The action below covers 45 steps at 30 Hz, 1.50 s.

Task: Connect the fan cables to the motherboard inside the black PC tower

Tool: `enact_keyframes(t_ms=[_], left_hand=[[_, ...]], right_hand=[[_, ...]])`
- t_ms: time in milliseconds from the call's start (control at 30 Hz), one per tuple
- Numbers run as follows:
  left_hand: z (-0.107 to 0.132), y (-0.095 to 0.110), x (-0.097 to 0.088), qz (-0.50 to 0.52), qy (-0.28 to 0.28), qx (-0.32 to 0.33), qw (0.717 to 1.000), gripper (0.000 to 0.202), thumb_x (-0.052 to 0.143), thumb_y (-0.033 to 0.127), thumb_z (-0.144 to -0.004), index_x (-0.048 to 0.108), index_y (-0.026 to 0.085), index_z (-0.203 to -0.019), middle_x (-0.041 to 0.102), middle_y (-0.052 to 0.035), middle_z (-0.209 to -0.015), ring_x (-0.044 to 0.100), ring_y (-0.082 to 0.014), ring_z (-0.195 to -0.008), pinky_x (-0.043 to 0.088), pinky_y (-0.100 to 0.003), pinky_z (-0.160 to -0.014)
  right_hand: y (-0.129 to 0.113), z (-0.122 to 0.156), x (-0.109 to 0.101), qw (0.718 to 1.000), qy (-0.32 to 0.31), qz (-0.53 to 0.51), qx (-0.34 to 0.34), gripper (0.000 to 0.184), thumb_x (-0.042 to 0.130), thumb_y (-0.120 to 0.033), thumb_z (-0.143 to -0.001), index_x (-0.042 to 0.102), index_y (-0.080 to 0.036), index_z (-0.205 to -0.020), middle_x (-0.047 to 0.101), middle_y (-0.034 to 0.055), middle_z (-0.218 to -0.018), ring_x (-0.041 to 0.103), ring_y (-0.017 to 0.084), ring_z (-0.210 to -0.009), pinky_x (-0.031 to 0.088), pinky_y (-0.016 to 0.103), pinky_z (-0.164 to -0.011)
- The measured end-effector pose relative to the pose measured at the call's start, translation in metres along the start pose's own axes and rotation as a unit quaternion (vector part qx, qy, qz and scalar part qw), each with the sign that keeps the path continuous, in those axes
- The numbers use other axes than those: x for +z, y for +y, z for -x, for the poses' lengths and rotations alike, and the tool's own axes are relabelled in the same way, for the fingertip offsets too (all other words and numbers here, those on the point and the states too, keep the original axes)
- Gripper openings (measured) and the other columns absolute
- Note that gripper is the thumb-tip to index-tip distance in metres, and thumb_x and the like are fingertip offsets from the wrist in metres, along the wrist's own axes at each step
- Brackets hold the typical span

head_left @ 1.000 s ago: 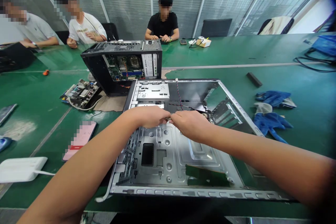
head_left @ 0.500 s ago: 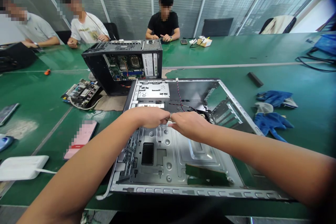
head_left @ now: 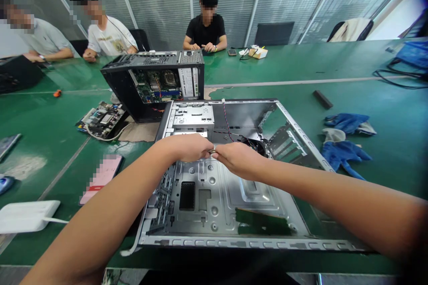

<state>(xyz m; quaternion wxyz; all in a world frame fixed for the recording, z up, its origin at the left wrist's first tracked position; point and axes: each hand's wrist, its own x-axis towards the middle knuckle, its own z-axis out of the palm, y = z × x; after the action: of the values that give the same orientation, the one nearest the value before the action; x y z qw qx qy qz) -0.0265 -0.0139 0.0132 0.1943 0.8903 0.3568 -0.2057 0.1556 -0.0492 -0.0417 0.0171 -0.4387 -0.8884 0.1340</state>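
An open computer case (head_left: 230,187) lies flat before me, its bare metal floor facing up. Above its middle, my left hand (head_left: 195,148) and my right hand (head_left: 239,156) meet fingertip to fingertip. Both are closed in a pinch around something small and light-coloured, mostly covered by the fingers. A thin dark red cable (head_left: 227,118) with a white plug stands up behind my right hand. Partly hidden behind that hand is a black fan (head_left: 256,144) with wires. The metal drive cage (head_left: 194,116) sits beyond my left hand.
An upright computer case (head_left: 117,89) stands behind, with a motherboard (head_left: 102,118) and cardboard beside it. A pink phone-like slab (head_left: 102,178) and a white adapter (head_left: 28,216) lie left. Blue gloves (head_left: 346,149) and a dark bar (head_left: 323,99) lie right. Several people sit across the table.
My fingertips stay together, and the right hand has turned slightly, showing more of the fan. The whole view has shifted a little.
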Motion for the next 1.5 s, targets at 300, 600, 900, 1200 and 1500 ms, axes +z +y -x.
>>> enact_keyframes(t_ms=[300, 600, 900, 1200, 1500], left_hand=[[0.0, 0.002, 0.0, -0.012, -0.006, -0.013, 1.0, 0.023, 0.04, 0.026, -0.092, 0.062, 0.018, -0.095, 0.064, -0.0063, -0.085, 0.051, -0.016, -0.068, 0.037, -0.028, -0.061], [0.001, 0.002, -0.002, 0.01, -0.006, 0.007, 1.0, 0.022, 0.037, 0.026, -0.093, 0.057, 0.018, -0.1, 0.066, -0.0072, -0.095, 0.055, -0.0167, -0.075, 0.039, -0.028, -0.064], [-0.001, -0.003, 0.0, 0.064, -0.021, -0.005, 0.998, 0.023, 0.041, 0.024, -0.088, 0.062, 0.016, -0.091, 0.068, -0.0059, -0.083, 0.057, -0.0168, -0.073, 0.04, -0.028, -0.064], [-0.001, 0.002, -0.002, 0.013, -0.013, -0.011, 1.0, 0.025, 0.043, 0.022, -0.086, 0.067, 0.018, -0.093, 0.068, -0.0052, -0.082, 0.055, -0.0155, -0.068, 0.039, -0.027, -0.063], [-0.003, 0.0, 0.001, -0.001, -0.009, -0.012, 1.0, 0.024, 0.045, 0.024, -0.086, 0.067, 0.018, -0.092, 0.067, -0.0059, -0.08, 0.053, -0.0155, -0.065, 0.038, -0.028, -0.061]], right_hand=[[0.002, -0.007, -0.004, 0.978, -0.028, -0.207, 0.018, 0.034, 0.037, -0.03, -0.096, 0.058, -0.017, -0.073, 0.06, 0.0037, -0.07, 0.049, 0.014, -0.065, 0.034, 0.028, -0.063], [0.006, -0.001, 0.004, 0.997, 0.047, 0.051, -0.023, 0.022, 0.048, -0.032, -0.095, 0.059, -0.014, -0.101, 0.068, 0.0099, -0.092, 0.059, 0.019, -0.073, 0.025, 0.03, -0.057], [0.008, 0.002, 0.003, 0.976, 0.075, 0.172, -0.108, 0.025, 0.036, -0.018, -0.098, 0.06, -0.015, -0.091, 0.066, 0.0084, -0.08, 0.052, 0.014, -0.06, 0.012, 0.032, -0.053], [-0.001, -0.002, -0.002, 0.996, 0.019, -0.088, 0.004, 0.032, 0.036, -0.032, -0.098, 0.056, -0.018, -0.077, 0.058, 0.0025, -0.068, 0.044, 0.013, -0.06, 0.023, 0.028, -0.057], [-0.001, -0.006, -0.003, 0.958, -0.006, -0.284, 0.046, 0.03, 0.039, -0.031, -0.093, 0.05, -0.019, -0.068, 0.041, -0.0024, -0.06, 0.036, 0.012, -0.058, 0.028, 0.026, -0.057]])
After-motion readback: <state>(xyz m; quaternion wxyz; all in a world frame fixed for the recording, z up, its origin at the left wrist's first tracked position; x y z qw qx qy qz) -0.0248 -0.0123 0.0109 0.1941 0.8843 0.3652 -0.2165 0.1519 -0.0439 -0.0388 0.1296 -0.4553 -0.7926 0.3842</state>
